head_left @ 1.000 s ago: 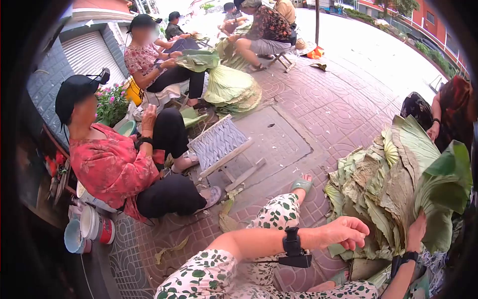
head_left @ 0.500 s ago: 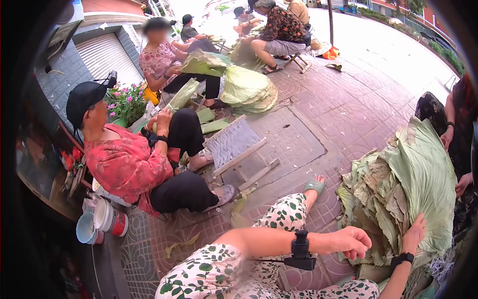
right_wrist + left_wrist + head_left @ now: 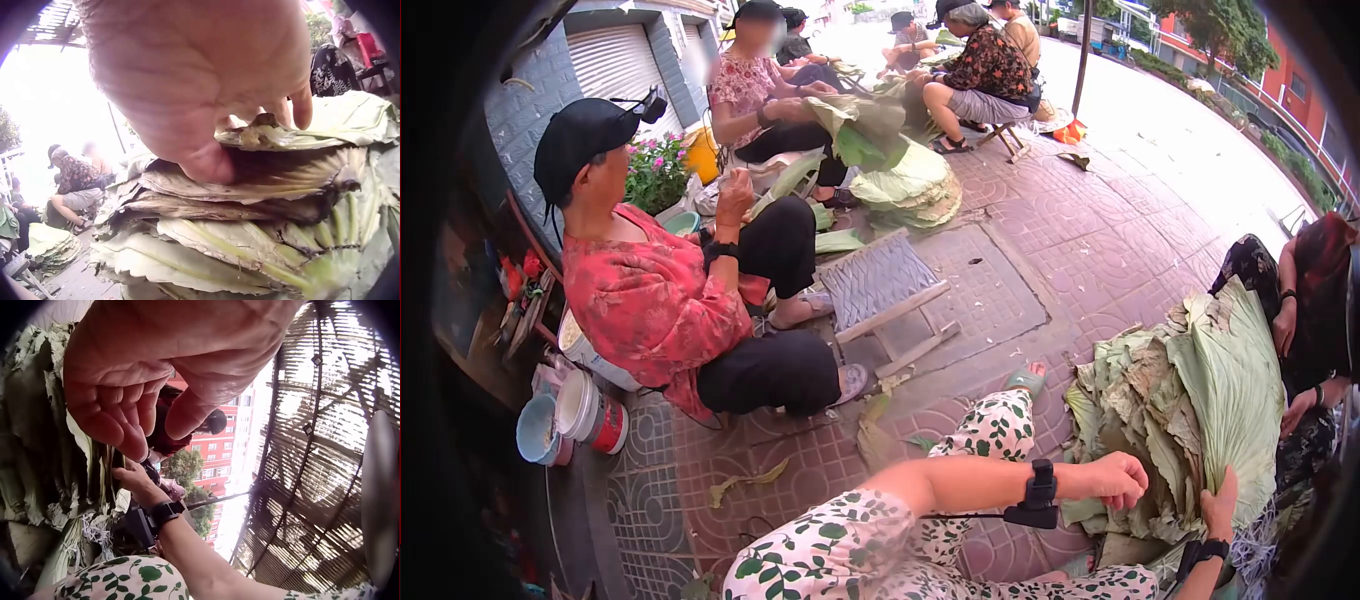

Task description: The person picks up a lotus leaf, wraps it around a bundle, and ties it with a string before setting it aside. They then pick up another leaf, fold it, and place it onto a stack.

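My right hand point(image 3: 1220, 503) is at the near edge of a tall stack of large dried lotus leaves point(image 3: 1140, 400). It grips the pale green top leaf point(image 3: 1235, 385); in the right wrist view the thumb point(image 3: 209, 165) tucks beneath that leaf's edge and the fingers lie over it. Browned, folded leaves point(image 3: 250, 187) show below the thumb. My left hand point(image 3: 1115, 478) hovers just left of the stack, over my lap. Its fingers hang loosely curled, and the left wrist view shows nothing between thumb and fingertips point(image 3: 134, 447).
Someone in dark clothes point(image 3: 1315, 290) sits beyond the stack. White string point(image 3: 1260, 545) lies at its near side. On the left sit a person in a red shirt point(image 3: 650, 300), buckets point(image 3: 580, 405) and a woven stool point(image 3: 885, 285). Farther off, people handle another leaf pile point(image 3: 910, 185).
The top leaf was lifted and curled up, then came down flat over the stack. My right hand slid from its surface to its near edge. The left fingers curled in a little.
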`<state>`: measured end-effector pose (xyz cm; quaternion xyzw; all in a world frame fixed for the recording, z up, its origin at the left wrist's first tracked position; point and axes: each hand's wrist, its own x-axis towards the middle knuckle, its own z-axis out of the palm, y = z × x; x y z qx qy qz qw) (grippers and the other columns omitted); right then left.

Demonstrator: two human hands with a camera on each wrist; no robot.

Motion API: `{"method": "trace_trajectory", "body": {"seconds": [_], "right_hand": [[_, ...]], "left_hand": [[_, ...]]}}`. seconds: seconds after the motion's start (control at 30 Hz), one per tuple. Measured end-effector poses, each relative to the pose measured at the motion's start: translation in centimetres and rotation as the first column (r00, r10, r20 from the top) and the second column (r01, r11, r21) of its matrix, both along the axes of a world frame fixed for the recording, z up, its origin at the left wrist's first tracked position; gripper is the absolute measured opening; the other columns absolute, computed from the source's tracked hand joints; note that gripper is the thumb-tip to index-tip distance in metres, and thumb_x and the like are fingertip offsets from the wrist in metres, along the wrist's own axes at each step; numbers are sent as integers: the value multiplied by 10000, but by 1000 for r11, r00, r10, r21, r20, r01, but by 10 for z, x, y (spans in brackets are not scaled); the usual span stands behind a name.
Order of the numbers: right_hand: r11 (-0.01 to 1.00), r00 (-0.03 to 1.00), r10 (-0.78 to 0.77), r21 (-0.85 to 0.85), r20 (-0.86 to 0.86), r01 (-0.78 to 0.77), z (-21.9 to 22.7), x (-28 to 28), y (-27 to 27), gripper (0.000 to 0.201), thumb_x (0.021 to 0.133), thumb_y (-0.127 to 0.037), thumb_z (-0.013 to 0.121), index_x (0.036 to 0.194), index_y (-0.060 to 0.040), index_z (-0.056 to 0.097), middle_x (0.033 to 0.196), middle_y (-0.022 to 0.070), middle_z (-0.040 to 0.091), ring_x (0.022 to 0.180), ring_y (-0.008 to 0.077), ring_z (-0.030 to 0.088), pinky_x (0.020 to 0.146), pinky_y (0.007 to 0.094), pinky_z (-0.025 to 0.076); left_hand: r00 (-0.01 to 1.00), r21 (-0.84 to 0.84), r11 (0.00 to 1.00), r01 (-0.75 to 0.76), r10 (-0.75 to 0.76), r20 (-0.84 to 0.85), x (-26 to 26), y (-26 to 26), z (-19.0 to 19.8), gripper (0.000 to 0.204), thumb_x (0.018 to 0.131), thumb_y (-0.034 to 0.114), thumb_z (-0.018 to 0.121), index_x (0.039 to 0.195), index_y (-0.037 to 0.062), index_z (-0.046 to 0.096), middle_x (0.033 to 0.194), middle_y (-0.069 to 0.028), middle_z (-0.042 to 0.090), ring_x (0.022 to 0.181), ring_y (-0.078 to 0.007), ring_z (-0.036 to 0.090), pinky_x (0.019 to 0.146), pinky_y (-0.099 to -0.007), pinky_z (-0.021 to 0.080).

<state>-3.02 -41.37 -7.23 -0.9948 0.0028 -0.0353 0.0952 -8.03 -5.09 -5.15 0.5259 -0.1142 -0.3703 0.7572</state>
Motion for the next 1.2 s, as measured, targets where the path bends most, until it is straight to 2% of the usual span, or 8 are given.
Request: {"method": "trace_trajectory", "body": {"seconds": [0.2, 0.33, 0.4, 0.5, 0.67, 0.8, 1.0, 1.2], "right_hand": [[995, 990, 98, -1, -98, -98, 55, -30, 52, 638, 673, -68, 578, 1269, 20, 368, 1287, 246, 390, 1219, 379, 349, 1025, 399, 281], [930, 943, 331, 175, -21, -323, 108, -46, 129, 617, 704, -42, 558, 1285, 18, 358, 1286, 196, 406, 1176, 327, 407, 978, 361, 341], [752, 952, 275, 648, -134, -126, 135, -60, 181, 607, 745, -68, 561, 1307, 9, 341, 1294, 167, 407, 1147, 263, 435, 905, 338, 404], [572, 906, 415, 797, -79, -193, 148, -72, 224, 602, 788, -126, 576, 1321, 3, 328, 1297, 143, 407, 1121, 218, 447, 841, 312, 437], [615, 881, 468, 744, -77, -261, 118, -72, 236, 634, 803, -150, 587, 1343, 5, 293, 1300, 155, 405, 1086, 237, 468, 894, 334, 409], [610, 911, 381, 784, -159, -119, 85, -71, 215, 557, 828, -206, 598, 1289, 11, 371, 1203, 184, 471, 1028, 231, 510, 847, 324, 434], [426, 849, 479, 905, -221, -5, 55, -62, 206, 408, 869, -157, 554, 1203, 43, 434, 1068, 150, 557, 953, 187, 542, 833, 302, 444], [453, 823, 528, 889, -208, -65, 47, -54, 209, 323, 881, -114, 516, 1148, 62, 474, 944, 119, 606, 834, 153, 568, 756, 273, 462]], "left_hand": [[1000, -10, 1000, -13, 13, 11, 0, -2, 3, 261, 766, 156, 583, 984, 27, 524, 765, -45, 606, 595, -99, 549, 517, -222, 413], [999, -59, 998, -34, 35, 14, -1, -13, -3, 218, 737, 139, 594, 921, 36, 539, 694, -52, 608, 522, -109, 548, 433, -227, 389], [1000, -54, 998, -23, 24, 17, -2, -15, -3, 218, 729, 141, 598, 912, 38, 538, 689, -48, 605, 521, -108, 546, 434, -226, 387], [1000, -81, 997, -7, 8, 8, -4, -21, -10, 189, 718, 156, 599, 866, 57, 534, 670, -41, 591, 517, -114, 542, 433, -224, 379], [996, 0, 1000, 4, -4, 88, -2, -22, -7, 129, 702, 111, 573, 813, 45, 556, 633, -50, 565, 502, -127, 538, 421, -238, 376], [990, -24, 993, -116, 118, 81, -8, -26, -12, 55, 622, 47, 551, 663, 14, 567, 591, -68, 555, 492, -146, 543, 400, -252, 381], [994, 98, 991, -86, 79, 77, -13, -18, -8, 210, 643, 33, 551, 849, -6, 544, 646, -35, 538, 533, -114, 532, 465, -237, 416], [998, 145, 989, -36, 30, 49, -10, -14, -17, 266, 657, 37, 544, 919, 9, 509, 659, -41, 546, 536, -106, 520, 446, -234, 386]]}}
